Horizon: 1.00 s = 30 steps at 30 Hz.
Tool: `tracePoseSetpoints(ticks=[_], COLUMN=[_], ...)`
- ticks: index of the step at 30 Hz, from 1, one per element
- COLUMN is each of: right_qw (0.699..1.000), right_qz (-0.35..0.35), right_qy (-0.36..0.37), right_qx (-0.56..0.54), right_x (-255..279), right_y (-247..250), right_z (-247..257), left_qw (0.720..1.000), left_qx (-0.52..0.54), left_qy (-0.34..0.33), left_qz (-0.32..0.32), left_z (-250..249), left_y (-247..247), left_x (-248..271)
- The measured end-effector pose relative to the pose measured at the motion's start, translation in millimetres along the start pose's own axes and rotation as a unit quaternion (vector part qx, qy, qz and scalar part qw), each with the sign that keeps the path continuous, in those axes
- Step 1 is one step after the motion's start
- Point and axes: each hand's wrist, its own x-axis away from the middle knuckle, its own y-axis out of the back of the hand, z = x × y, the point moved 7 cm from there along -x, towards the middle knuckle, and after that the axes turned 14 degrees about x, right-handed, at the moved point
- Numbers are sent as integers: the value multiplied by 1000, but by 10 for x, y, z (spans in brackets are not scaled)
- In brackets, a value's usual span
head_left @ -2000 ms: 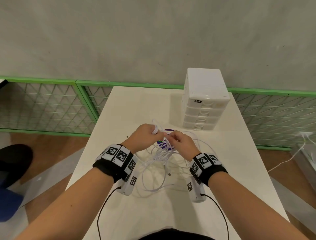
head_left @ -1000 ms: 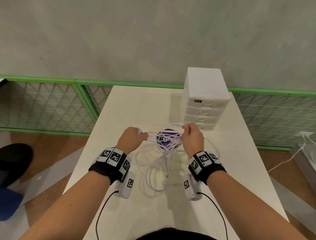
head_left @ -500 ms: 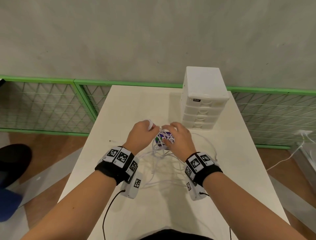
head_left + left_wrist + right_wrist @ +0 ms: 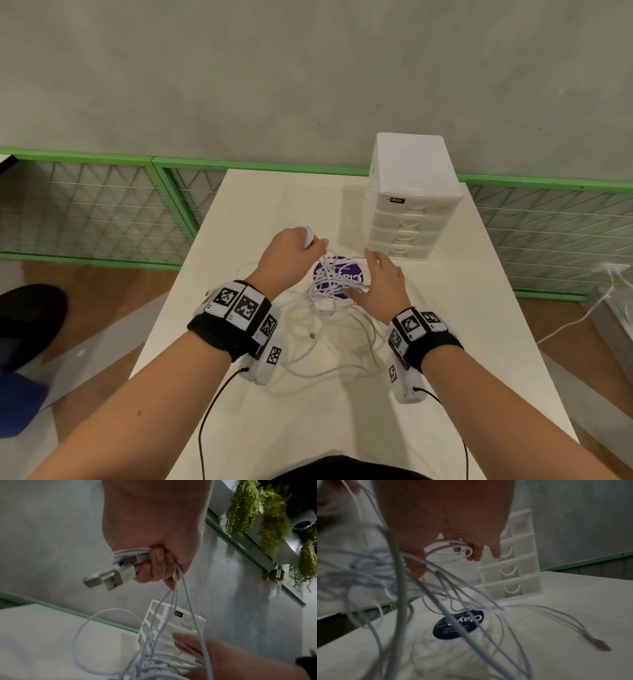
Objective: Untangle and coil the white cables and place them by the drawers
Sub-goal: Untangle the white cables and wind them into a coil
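Observation:
A tangle of white cables (image 4: 329, 308) lies on the white table (image 4: 274, 428) in front of the white drawer unit (image 4: 411, 198). My left hand (image 4: 301, 245) is raised above the tangle and grips a bunch of cable with two USB plugs (image 4: 109, 578) sticking out of the fist. Strands hang from it down into the tangle (image 4: 154, 649). My right hand (image 4: 380, 277) is just right of the knot with fingers (image 4: 494, 553) spread and fairly straight. Cable loops (image 4: 450, 545) lie across them. A small plug end (image 4: 597, 643) hangs free.
A round purple sticker (image 4: 337, 274) on the table lies under the cables. Green wire fencing (image 4: 85, 212) runs behind the table against a grey wall. Another white lead (image 4: 565, 325) crosses the floor on the right. A dark object (image 4: 27, 318) is on the floor at left.
The hands pulled apart, came together over the sticker, and have now separated a little. The right hand's fingers have straightened and spread. The left hand still grips its bunch, slightly higher.

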Motion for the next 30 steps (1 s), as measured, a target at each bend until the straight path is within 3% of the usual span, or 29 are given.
tracePoseSetpoints(ticks=[2, 5, 8, 13, 16, 19, 22, 27, 30], right_qw=[993, 963, 956, 971, 965, 969, 983, 989, 984], right_qz=[-82, -225, -244, -216, -206, -129, -25, 46, 98], right_qy=[55, 144, 165, 97, 150, 190, 139, 21, -13], right_qx=[-72, -30, -10, 14, 58, 95, 121, 136, 147], right_x=[41, 204, 253, 233, 227, 185, 124, 53, -15], right_y=[186, 452, 429, 301, 251, 116, 3, 13, -22], right_z=[181, 460, 521, 363, 490, 640, 660, 401, 310], left_qw=[1000, 1000, 1000, 1000, 1000, 999, 997, 991, 990], left_qx=[-18, -14, -10, -18, -7, 10, 61, 131, 141], left_qy=[2, 12, 13, 12, 9, 3, 10, 21, 19], left_qz=[0, -7, 2, 9, 16, 38, 39, 18, 9], left_z=[34, 57, 54, 46, 21, -41, -67, -6, 61], left_y=[-23, -27, -36, -9, -31, -127, -160, -69, -70], left_x=[4, 11, 41, 74, 78, 111, 151, 200, 232])
